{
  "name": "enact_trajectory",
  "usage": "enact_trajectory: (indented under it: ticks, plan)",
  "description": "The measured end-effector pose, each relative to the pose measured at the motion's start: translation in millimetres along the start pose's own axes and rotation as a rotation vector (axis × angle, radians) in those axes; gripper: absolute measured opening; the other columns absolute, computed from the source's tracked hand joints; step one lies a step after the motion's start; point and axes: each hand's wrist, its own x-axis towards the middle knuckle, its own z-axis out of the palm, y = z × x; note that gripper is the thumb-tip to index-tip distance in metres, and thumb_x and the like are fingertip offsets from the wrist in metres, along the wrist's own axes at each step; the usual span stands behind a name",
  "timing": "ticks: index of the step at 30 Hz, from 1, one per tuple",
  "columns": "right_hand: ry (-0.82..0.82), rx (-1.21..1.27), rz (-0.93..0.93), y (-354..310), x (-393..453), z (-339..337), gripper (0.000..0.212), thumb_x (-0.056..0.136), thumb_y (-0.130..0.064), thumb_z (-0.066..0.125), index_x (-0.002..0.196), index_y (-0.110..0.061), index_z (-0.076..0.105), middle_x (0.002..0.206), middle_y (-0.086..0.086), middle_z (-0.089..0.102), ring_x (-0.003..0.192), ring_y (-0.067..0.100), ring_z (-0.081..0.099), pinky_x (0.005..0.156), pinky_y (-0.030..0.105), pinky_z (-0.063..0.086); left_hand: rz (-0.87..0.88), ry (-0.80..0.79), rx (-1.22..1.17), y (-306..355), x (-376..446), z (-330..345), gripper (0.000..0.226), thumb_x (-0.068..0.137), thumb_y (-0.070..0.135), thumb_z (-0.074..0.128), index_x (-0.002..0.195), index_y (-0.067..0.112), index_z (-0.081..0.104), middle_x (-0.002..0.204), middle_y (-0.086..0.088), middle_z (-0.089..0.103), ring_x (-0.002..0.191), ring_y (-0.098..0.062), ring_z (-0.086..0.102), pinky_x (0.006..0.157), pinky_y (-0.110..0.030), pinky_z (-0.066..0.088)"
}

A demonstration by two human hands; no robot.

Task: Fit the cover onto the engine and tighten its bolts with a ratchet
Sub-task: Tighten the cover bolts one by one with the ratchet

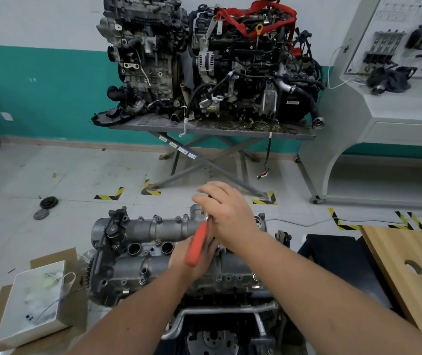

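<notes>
A grey metal cover (153,242) with several bolts and round plug holes sits on top of the engine (174,283) in front of me. A ratchet with an orange handle (197,243) stands slanted over the cover's far right part. My left hand (188,262) grips the lower end of the orange handle. My right hand (226,213) is curled over the ratchet's metal head, hiding the socket and the bolt under it.
A white box (35,301) lies on cardboard at the left. A wooden board with a hole (409,267) lies at the right. Two other engines stand on a scissor-leg table (212,129) ahead. Round metal discs (44,207) lie on the floor.
</notes>
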Motion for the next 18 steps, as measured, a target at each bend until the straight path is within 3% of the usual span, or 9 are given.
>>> enact_trajectory:
  ticks: [3, 8, 13, 18]
  plan:
    - [-0.156, -0.099, -0.029, -1, 7, -9, 0.029, 0.074, -0.001, 0.061, 0.100, -0.008, 0.073, 0.093, 0.008, 0.067, 0.084, 0.033, 0.062, 0.070, 0.041, 0.051, 0.017, 0.010, 0.152, 2, -2, -3, 0.034, 0.107, 0.044, 0.033, 0.106, 0.023, 0.060, 0.090, -0.006, 0.067, 0.076, -0.023, 0.062, 0.064, -0.031, 0.038]
    - [-0.318, -0.107, 0.036, -5, 13, -17, 0.034, 0.087, -0.020, 0.058, 0.118, -0.010, 0.067, 0.101, 0.008, 0.062, 0.087, 0.031, 0.056, 0.075, 0.039, 0.043, -0.020, -0.025, 0.188, 2, -3, -4, 0.029, 0.107, 0.045, 0.031, 0.086, 0.029, 0.044, 0.084, -0.005, 0.065, 0.073, -0.028, 0.065, 0.060, -0.035, 0.044]
    - [-0.430, -0.044, 0.027, -4, 18, -24, 0.049, 0.090, -0.029, 0.042, 0.133, -0.011, 0.058, 0.111, 0.007, 0.059, 0.094, 0.028, 0.053, 0.079, 0.038, 0.039, -0.018, -0.008, 0.199, -1, 0, 0, 0.033, 0.106, 0.044, 0.032, 0.102, 0.023, 0.057, 0.093, -0.007, 0.068, 0.080, -0.030, 0.066, 0.063, -0.036, 0.045]
    - [-0.578, 0.010, 0.016, 3, 29, -30, 0.043, 0.104, -0.032, 0.037, 0.142, -0.016, 0.048, 0.117, 0.005, 0.055, 0.098, 0.025, 0.054, 0.081, 0.038, 0.044, 0.026, 0.007, 0.192, -3, 0, 1, 0.035, 0.105, 0.050, 0.028, 0.112, 0.028, 0.055, 0.095, -0.006, 0.068, 0.087, -0.030, 0.065, 0.066, -0.038, 0.049]
